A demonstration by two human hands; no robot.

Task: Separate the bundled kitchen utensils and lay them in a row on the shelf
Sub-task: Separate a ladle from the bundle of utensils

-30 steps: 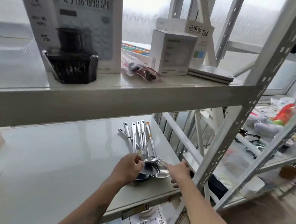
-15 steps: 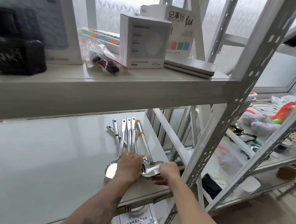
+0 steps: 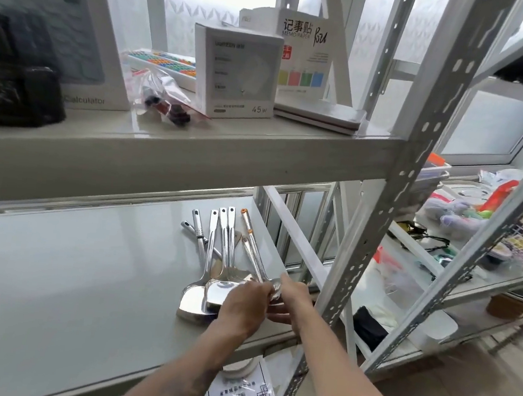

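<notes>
Head cam looks down at the middle tier of a white steel rack, pale glossy shelf [image 3: 55, 273] mostly bare on the left. Going left to right: the bundled shiny stainless-steel kitchen utensils [image 3: 219, 257] lie near the shelf's front right, handles fanned toward the back, heads stacked toward me. Leftmost in the fan are two round-handled pieces crossing each other, then flat handles w/ hanging holes, then two copper-tipped handles on the right. A broad flat spatula head [image 3: 194, 301] sticks out at front left w/ a spoon-like bowl overlapping it.

My left hand [image 3: 243, 304] sits over the stacked heads, fingers curled down on them; exactly which piece they pinch I can't tell, the knuckles hide it. My right hand [image 3: 288, 299] is just beside it, touching, fingers closed around a shiny head at the right of the stack, prob. belonging to one of the copper-tipped handles.

Step in hand, as I judge it: early separating. Nothing is laid out singly yet, all pieces overlap.

Next move calls for: left hand pins the pile, right hand draws one piece clear w/o dragging its neighbours, then sets it down apart. Room for the row is to the left, so I'd guess the row should run that way.
</notes>
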